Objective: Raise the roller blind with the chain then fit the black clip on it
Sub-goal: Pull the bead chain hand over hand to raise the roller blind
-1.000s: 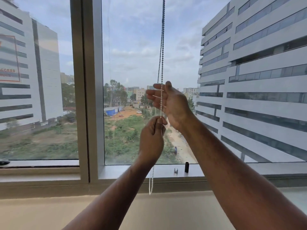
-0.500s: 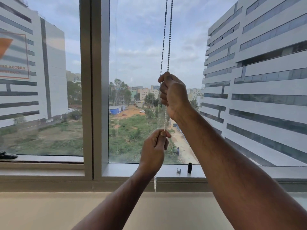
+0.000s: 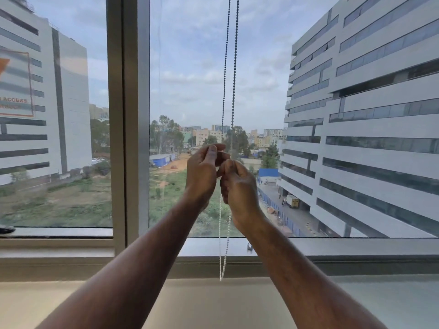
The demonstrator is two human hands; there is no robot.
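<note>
The bead chain (image 3: 230,67) hangs as two strands in front of the window glass. Its loop (image 3: 221,276) ends just below the sill. My left hand (image 3: 202,173) and my right hand (image 3: 238,186) meet at mid-height, touching each other. My left fingers pinch one strand near its top knuckles, and my right fist is closed around the other. The roller blind is out of view above. The black clip is hidden, likely behind my right forearm on the sill.
A small metal piece (image 3: 249,246) lies on the window sill (image 3: 356,246) beside my right forearm. A vertical frame post (image 3: 128,115) divides the window at left. A beige ledge (image 3: 213,302) runs below the sill. A dark object (image 3: 6,229) rests at far left.
My right hand has come down the chain and my left hand has moved up, so the two now touch. The chain's loop hangs about where it was.
</note>
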